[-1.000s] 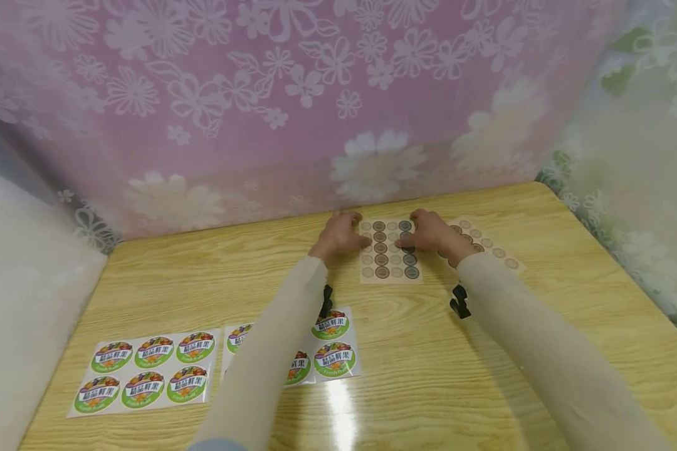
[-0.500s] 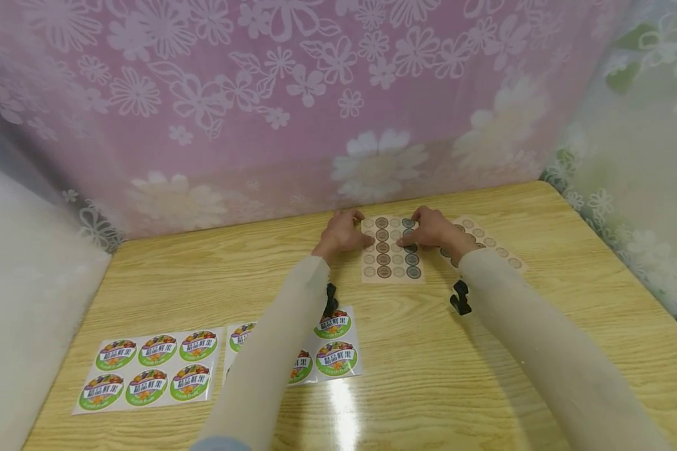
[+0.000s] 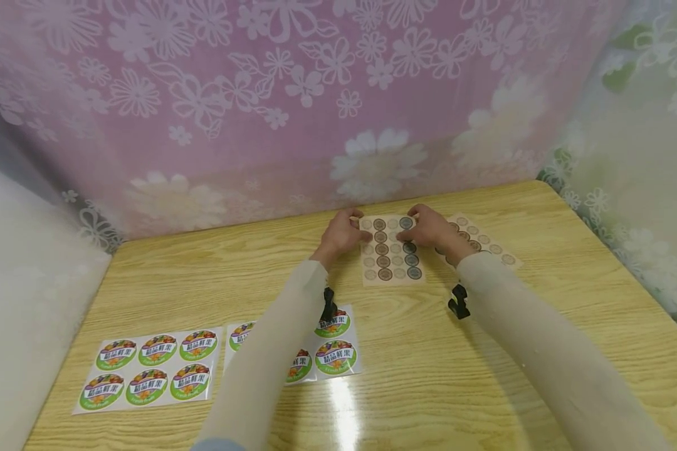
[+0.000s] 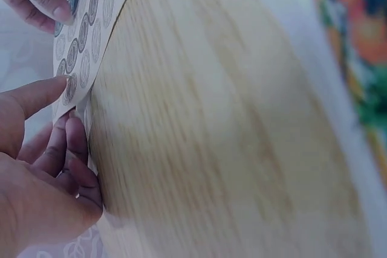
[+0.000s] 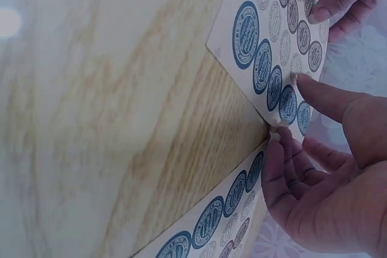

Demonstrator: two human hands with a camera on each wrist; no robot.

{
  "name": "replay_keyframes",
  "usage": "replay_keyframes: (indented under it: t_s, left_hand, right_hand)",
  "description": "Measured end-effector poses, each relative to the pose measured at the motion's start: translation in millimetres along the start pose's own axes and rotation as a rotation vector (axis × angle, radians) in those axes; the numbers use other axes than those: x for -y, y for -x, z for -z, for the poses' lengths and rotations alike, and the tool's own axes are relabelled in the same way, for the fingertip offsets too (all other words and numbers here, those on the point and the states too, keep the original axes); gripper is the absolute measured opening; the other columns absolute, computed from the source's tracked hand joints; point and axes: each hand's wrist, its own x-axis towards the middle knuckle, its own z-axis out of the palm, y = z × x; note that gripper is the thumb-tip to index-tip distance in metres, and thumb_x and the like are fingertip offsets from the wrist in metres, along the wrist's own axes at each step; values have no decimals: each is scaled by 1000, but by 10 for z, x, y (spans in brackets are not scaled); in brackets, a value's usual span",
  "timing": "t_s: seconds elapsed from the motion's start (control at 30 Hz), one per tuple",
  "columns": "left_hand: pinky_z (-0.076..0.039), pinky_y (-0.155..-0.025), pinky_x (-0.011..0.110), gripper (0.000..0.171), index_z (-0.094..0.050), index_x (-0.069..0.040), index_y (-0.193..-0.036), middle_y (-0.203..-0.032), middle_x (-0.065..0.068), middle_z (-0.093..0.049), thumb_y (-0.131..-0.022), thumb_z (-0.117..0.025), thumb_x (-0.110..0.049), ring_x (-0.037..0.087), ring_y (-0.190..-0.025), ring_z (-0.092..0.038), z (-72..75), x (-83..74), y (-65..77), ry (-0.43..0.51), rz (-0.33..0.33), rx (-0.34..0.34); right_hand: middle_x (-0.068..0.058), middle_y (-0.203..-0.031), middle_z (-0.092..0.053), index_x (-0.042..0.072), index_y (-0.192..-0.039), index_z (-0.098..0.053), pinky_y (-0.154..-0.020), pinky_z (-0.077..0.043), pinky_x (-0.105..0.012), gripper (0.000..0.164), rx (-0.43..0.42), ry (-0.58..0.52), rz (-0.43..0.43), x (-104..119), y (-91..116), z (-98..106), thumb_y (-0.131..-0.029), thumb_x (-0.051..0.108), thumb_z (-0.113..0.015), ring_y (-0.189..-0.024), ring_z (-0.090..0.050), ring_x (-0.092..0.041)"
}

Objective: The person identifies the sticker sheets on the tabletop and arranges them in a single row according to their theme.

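A sticker sheet (image 3: 393, 257) with columns of round pale, brown and dark blue stickers lies near the back of the wooden table. My left hand (image 3: 341, 233) pinches its left edge, thumb on top and fingers curled at the underside, as the left wrist view shows. On the opposite edge my right hand (image 3: 429, 227) grips likewise; its thumb presses the printed face and the fingertips tuck under the border in the right wrist view. A second sheet of similar round stickers (image 5: 208, 222) lies angled beside it, partly covered by my right hand in the head view.
Two glossy sheets of fruit labels lie at the front left, the left one (image 3: 145, 369) in full view and the right one (image 3: 338, 360) partly behind my left sleeve. A pink floral curtain (image 3: 293, 125) hangs along the table's back edge.
The sheet's near edge sits slightly closer to the front than half a second ago. Both hands keep their hold on its sides, with only small shifts.
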Motion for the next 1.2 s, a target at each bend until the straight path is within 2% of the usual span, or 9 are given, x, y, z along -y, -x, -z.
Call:
replay_keyframes:
  t_s: [0.13,0.23,0.43,0.53,0.67,0.77,0.87,1.07,1.2]
  left_hand:
    - [-47,-65,29,46,-56,-5,-128,-97,8,-60,-85,-72,-11,19,-80,-56,43,38,46,76,-33,9]
    - [-51,-64,31,43,-57,-4,-127,-101,10,-60,-87,-71,-11,22,-83,-60,97,35,110,110,-40,27]
    - [-51,-68,33,39,-62,-3,-123,-98,11,-64,-87,-72,-14,27,-86,-63,201,3,271,85,-71,69]
    - [-51,-70,35,39,-63,-2,-122,-93,10,-66,-87,-72,-14,31,-85,-64,221,8,362,97,-77,95]
    - [-54,-73,38,39,-62,0,-122,-89,11,-67,-86,-72,-9,34,-84,-66,213,43,487,202,-51,132]
    - [-54,-74,38,37,-62,1,-121,-87,12,-68,-86,-72,-6,33,-82,-67,187,73,588,308,-21,157]
    - [-55,-73,37,35,-63,0,-120,-86,11,-68,-86,-71,-5,31,-80,-67,154,84,697,359,-5,180]
    - [-49,-67,28,34,-65,-3,-118,-82,5,-67,-86,-72,-12,27,-80,-63,110,65,917,210,-56,201]
    - [-45,-63,25,33,-67,-4,-115,-83,4,-64,-85,-74,-15,22,-77,-60,107,72,1026,111,-77,202]
  right_hand:
    - [-26,-127,-48,-3,-137,-41,-86,-43,-49,54,-45,37,39,-8,21,5,-96,26,-59,-107,-51,-38]
    - [-22,-116,-53,-3,-135,-46,-79,-44,-46,49,-70,59,73,12,73,37,-97,26,-57,-95,-53,-34]
    - [-15,-98,-54,-5,-130,-53,-68,-39,-39,43,-81,67,164,34,198,83,-97,23,-58,-78,-49,-27]
    - [-15,-94,-53,-7,-129,-53,-65,-44,-36,42,-60,20,195,20,280,80,-97,20,-59,-73,-52,-25]
    - [-15,-95,-51,-7,-131,-51,-68,-53,-38,44,7,-85,189,-25,402,62,-97,19,-59,-74,-60,-24]
    - [-15,-97,-54,-5,-132,-50,-72,-54,-41,46,39,-142,177,-87,494,48,-96,22,-60,-77,-63,-22]
    - [-14,-98,-57,-3,-132,-52,-73,-54,-40,47,52,-173,175,-177,584,34,-96,24,-61,-79,-63,-21]
    - [-12,-98,-57,-3,-131,-53,-72,-52,-32,47,101,-233,162,-343,761,-52,-95,26,-63,-82,-61,-19]
    - [-11,-94,-58,-5,-130,-53,-66,-51,-31,49,119,-244,172,-377,833,-144,-94,26,-63,-75,-59,-20]
